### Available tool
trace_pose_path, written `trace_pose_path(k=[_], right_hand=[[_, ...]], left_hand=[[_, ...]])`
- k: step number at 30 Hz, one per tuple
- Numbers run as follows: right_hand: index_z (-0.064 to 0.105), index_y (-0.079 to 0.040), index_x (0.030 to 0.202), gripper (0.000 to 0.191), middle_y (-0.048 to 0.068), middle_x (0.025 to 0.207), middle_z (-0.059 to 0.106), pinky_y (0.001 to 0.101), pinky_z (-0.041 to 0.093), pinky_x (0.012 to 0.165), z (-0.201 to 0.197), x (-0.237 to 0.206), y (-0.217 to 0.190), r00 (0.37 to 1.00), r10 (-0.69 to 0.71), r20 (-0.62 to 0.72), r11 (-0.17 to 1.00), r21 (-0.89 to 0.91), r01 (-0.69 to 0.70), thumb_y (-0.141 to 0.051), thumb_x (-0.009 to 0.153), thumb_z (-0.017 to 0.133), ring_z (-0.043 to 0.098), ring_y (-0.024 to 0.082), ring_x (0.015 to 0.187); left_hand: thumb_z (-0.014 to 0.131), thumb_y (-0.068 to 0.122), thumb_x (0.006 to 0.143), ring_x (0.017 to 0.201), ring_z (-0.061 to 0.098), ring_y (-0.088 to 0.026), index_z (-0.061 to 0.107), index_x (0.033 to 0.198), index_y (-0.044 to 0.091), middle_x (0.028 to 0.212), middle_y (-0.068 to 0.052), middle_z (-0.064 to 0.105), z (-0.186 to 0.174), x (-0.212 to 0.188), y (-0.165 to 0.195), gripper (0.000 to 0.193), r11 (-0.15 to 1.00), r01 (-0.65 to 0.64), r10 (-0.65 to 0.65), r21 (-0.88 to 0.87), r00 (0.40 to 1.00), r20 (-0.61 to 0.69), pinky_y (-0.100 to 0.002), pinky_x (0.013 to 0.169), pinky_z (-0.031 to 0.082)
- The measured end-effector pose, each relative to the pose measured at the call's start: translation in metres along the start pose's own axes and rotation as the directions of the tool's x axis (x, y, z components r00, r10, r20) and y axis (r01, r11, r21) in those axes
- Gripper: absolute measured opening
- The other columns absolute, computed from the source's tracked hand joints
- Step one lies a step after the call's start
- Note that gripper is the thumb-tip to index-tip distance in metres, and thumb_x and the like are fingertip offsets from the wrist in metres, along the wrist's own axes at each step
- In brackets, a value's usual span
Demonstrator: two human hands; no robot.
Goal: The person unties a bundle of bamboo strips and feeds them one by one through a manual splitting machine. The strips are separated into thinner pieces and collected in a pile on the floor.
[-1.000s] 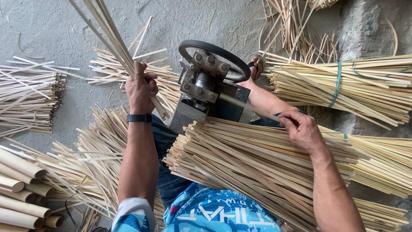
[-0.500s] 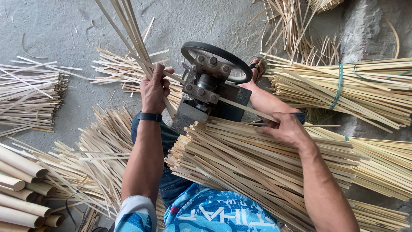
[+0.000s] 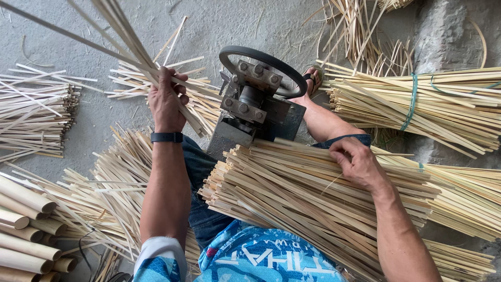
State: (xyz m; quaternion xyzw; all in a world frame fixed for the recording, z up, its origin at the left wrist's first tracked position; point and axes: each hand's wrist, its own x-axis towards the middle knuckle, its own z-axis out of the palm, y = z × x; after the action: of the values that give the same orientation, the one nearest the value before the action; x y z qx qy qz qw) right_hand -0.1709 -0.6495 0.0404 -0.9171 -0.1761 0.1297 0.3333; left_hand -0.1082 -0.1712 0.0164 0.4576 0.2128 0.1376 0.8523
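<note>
Setting: grey concrete floor (image 3: 62, 42), rough and littered with loose bamboo slivers; a stone-like wall edge at upper right.

Head view, items as I read them from my remote station:

1. Left hand (image 3: 166, 102): raised above the floor, fingers curled fully closed around a thin bunch of bamboo strips (image 3: 125, 34) that fans upward and out past the top left of the frame. A dark wristband (image 3: 167, 137) sits on the wrist.

2. Right hand (image 3: 357, 163): palm down on the large strip bundle (image 3: 313, 198) lying across the lap, fingers bent and pinching at strips near the bundle's top edge. How many strips it has hold of I cannot tell.

3. Metal machine (image 3: 250, 112): grey body with bolted plates and a dark wheel rim (image 3: 263, 60) on top, standing between the two hands, touching the front of the lap bundle.

4. Tied bundle (image 3: 417, 104): long strips bound with green cord, upper right, beside a sandalled foot (image 3: 312, 81).

5. Short cut strips (image 3: 36, 115): stacked at far left, well apart from the hands.

6. Bamboo tubes (image 3: 23, 224): round sections piled at lower left.

7. Loose strips (image 3: 109, 183): scattered under the left forearm.
</note>
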Motion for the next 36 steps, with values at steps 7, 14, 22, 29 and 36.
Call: trace_pose_path(k=[7,14,22,29,36], right_hand=[[0.079,-0.007,0.100,0.011,0.010,0.090,0.078,0.0306,0.061,0.067,0.025,0.043,-0.015,0.983,-0.101,-0.150,0.994,-0.043,0.096,-0.015,0.095,0.075,0.074,0.018,0.076],[0.077,-0.005,0.113,0.025,0.011,0.093,0.077,0.0326,0.061,0.062,0.041,0.063,-0.044,0.997,-0.020,-0.071,0.998,-0.058,0.016,-0.020,0.093,0.075,0.074,0.021,0.072],[0.080,-0.008,0.099,0.022,0.008,0.100,0.076,0.0368,0.058,0.087,0.013,0.037,-0.021,0.923,0.306,0.232,0.951,-0.129,-0.282,-0.025,0.086,0.076,0.074,0.021,0.091],[0.077,-0.010,0.095,0.020,0.005,0.097,0.076,0.0325,0.061,0.082,0.014,0.027,-0.019,0.946,0.197,0.256,0.980,-0.039,-0.194,-0.026,0.082,0.079,0.075,0.018,0.086],[0.072,-0.007,0.102,0.022,0.007,0.098,0.075,0.0335,0.059,0.083,0.015,0.028,-0.017,0.939,0.190,0.288,0.981,-0.085,-0.173,-0.022,0.086,0.076,0.073,0.019,0.087]], left_hand=[[0.066,0.049,0.094,0.057,0.061,-0.010,0.059,0.104,0.008,0.070,-0.002,0.060,0.004,-0.005,-0.004,0.043,0.998,0.044,-0.048,-0.053,0.997,-0.068,-0.023,0.044,0.052],[0.074,0.043,0.092,0.052,0.053,-0.005,0.064,0.100,0.004,0.090,-0.009,0.078,0.020,-0.014,-0.020,0.041,0.983,0.071,-0.071,0.171,0.997,-0.005,-0.018,0.041,0.044],[0.068,0.041,0.102,0.052,0.050,-0.005,0.073,0.094,0.000,0.073,-0.005,0.063,0.024,-0.014,-0.024,0.042,0.989,0.108,-0.115,0.101,0.991,0.070,-0.019,0.040,0.041],[0.067,0.036,0.102,0.059,0.057,-0.007,0.059,0.102,0.007,0.091,-0.013,0.076,0.023,-0.008,-0.017,0.030,0.996,0.075,-0.078,0.057,0.995,0.054,-0.020,0.043,0.046],[0.067,0.035,0.103,0.068,0.063,-0.010,0.061,0.106,0.007,0.090,-0.011,0.074,0.009,-0.003,-0.007,0.029,0.999,0.033,-0.034,-0.017,0.999,-0.022,-0.021,0.051,0.051]])
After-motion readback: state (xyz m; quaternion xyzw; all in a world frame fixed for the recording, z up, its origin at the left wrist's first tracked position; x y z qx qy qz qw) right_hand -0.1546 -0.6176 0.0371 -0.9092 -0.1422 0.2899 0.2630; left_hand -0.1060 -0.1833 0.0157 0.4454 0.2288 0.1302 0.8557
